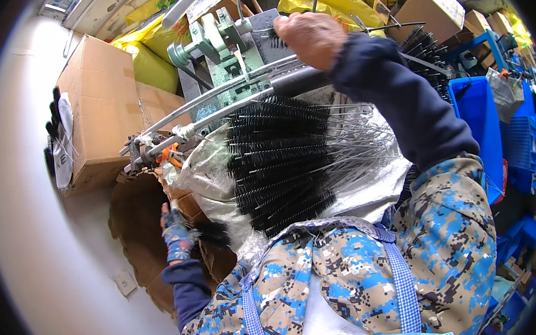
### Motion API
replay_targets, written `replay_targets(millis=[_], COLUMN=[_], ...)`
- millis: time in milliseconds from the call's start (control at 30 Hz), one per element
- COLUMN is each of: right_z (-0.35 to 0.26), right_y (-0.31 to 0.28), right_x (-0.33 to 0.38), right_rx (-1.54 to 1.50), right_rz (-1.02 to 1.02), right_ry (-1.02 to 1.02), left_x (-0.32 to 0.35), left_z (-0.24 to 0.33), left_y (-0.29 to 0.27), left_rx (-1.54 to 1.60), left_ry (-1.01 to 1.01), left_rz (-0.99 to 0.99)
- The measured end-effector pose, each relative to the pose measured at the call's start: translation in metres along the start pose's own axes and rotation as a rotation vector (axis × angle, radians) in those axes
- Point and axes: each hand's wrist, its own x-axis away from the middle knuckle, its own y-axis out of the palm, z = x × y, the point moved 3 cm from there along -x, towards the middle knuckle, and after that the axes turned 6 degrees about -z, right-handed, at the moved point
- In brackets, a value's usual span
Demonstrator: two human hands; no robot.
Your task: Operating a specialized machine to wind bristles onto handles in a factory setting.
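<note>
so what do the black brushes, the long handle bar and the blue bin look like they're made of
Black brushes: stiff dark bristles, likely plastic, on thin twisted wire stems that glint silver.
Long handle bar: bare metal, judging by its grey sheen.
Blue bin: moulded plastic, smooth and slightly glossy.

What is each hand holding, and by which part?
Right hand is closed around the machine's black lever handle, at its end. Left hand, gloved, fingers on the bristle end of a black wire brush beside the cardboard; the exact hold cannot be told.
</note>
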Motion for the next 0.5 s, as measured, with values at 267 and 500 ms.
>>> replay_targets(millis=[267, 500], right_z=[-0.02, -0.027], right_y=[0.058, 0.058], right_x=[-0.044, -0.048], right_rx=[0.057, 0.165], right_rz=[-0.199, -0.172], right_ry=[-0.001, 0.033], left_x=[-0.036, -0.007], left_z=[0.019, -0.044], left_y=[0.047, 0.039], left_rx=[0.473, 0.172], left_ry=[0.15, -0.037], left_rz=[-0.076, 0.382])
